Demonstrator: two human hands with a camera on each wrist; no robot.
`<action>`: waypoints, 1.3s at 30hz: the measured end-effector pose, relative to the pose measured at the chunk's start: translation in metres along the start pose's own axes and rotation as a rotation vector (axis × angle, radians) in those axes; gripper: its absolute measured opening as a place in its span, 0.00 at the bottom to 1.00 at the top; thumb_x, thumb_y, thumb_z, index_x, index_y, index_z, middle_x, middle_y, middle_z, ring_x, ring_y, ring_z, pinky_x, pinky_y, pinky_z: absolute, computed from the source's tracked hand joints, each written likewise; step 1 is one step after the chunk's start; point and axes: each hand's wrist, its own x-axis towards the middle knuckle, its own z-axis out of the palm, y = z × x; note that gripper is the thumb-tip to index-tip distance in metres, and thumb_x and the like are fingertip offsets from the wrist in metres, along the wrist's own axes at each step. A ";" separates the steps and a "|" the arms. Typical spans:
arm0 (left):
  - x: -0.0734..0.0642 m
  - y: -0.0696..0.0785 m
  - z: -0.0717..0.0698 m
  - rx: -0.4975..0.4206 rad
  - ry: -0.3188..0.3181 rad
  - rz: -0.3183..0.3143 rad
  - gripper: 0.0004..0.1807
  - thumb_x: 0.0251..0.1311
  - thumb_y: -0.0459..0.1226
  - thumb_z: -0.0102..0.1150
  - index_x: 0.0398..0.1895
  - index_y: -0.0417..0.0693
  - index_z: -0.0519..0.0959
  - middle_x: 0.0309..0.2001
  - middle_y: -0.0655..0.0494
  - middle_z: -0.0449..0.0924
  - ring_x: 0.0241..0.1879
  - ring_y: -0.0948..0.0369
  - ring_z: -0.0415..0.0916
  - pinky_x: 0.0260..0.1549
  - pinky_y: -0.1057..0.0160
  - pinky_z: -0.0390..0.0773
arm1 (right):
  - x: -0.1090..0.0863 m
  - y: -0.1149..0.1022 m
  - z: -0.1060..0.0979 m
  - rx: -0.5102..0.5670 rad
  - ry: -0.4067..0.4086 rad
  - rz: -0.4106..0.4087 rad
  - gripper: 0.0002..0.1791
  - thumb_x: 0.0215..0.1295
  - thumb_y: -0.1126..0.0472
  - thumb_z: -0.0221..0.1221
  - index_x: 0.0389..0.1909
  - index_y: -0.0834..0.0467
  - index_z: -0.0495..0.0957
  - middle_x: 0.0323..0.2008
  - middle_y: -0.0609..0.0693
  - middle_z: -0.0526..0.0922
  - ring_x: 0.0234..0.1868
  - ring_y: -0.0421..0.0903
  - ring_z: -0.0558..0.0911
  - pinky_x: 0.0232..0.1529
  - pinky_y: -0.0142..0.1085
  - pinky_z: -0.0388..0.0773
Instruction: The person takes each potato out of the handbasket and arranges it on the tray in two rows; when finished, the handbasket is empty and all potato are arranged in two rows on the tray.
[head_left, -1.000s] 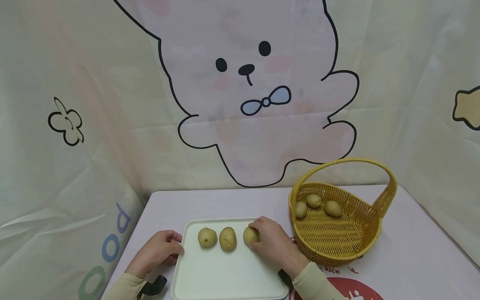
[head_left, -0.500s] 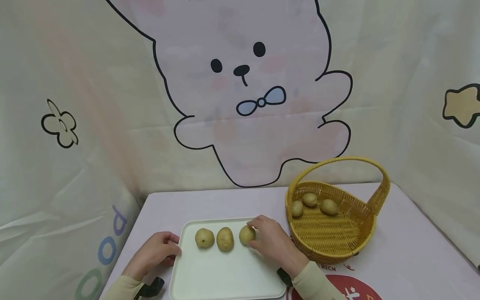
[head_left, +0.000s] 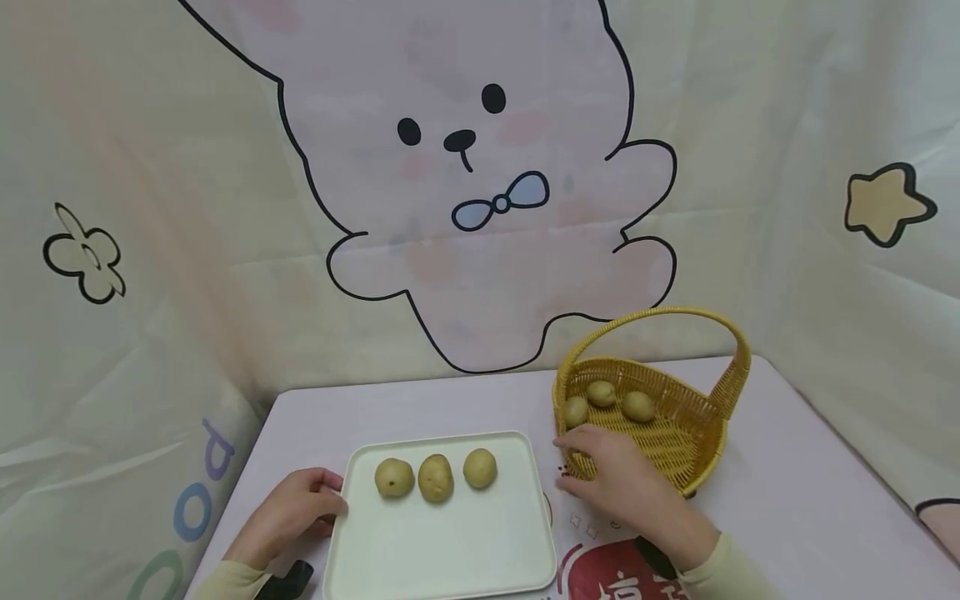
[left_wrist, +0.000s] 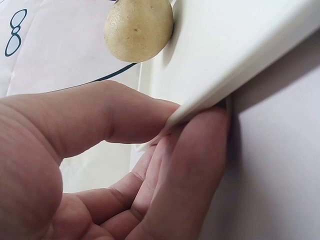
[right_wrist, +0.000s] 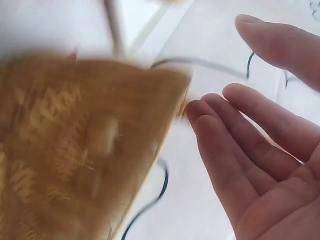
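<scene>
My left hand (head_left: pixel 294 510) pinches the left rim of a white tray (head_left: pixel 442 554), as the left wrist view shows with the thumb (left_wrist: pixel 130 112) on the rim and a finger underneath. Three potatoes lie in a row along the tray's far side: a left potato (head_left: pixel 393 477), a middle potato (head_left: pixel 436 478) and a right potato (head_left: pixel 480 468). Nothing is held in my right hand (head_left: pixel 626 483), which is over the near left side of a yellow wicker basket (head_left: pixel 693 433), fingers spread apart from the thumb. In the right wrist view the basket (right_wrist: pixel 90 150) is blurred beside the fingertips.
Inside the basket, several potatoes (head_left: pixel 638 407) sit toward the back left under its tall handle (head_left: pixel 660 312). The tablecloth (head_left: pixel 420 410) carries a red print (head_left: pixel 622 571) at the front right. A cloth backdrop (head_left: pixel 315 333) with a cartoon bear rises behind the table.
My right hand has let go of the right potato and moved right, from the tray to the basket. My left hand stays at the tray rim. The head view has shifted slightly to the right.
</scene>
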 end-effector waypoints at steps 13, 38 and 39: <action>-0.001 -0.009 -0.005 -0.005 -0.006 0.002 0.18 0.58 0.32 0.69 0.50 0.33 0.81 0.38 0.49 0.83 0.34 0.56 0.84 0.33 0.57 0.86 | 0.026 0.074 -0.066 -0.086 -0.009 0.057 0.22 0.61 0.57 0.77 0.54 0.62 0.87 0.47 0.55 0.91 0.49 0.55 0.88 0.51 0.55 0.87; 0.000 0.000 0.000 -0.014 -0.014 -0.012 0.16 0.58 0.31 0.68 0.49 0.34 0.81 0.40 0.47 0.85 0.35 0.56 0.84 0.34 0.55 0.87 | 0.067 0.136 -0.067 -0.003 -0.143 0.323 0.28 0.59 0.65 0.73 0.60 0.72 0.83 0.56 0.70 0.87 0.59 0.68 0.84 0.56 0.59 0.84; 0.000 0.000 0.000 -0.014 -0.014 -0.013 0.16 0.58 0.31 0.67 0.49 0.34 0.81 0.40 0.47 0.85 0.35 0.56 0.84 0.34 0.55 0.87 | 0.068 0.137 -0.067 -0.002 -0.145 0.327 0.28 0.59 0.66 0.73 0.60 0.72 0.83 0.56 0.71 0.86 0.59 0.69 0.84 0.56 0.59 0.84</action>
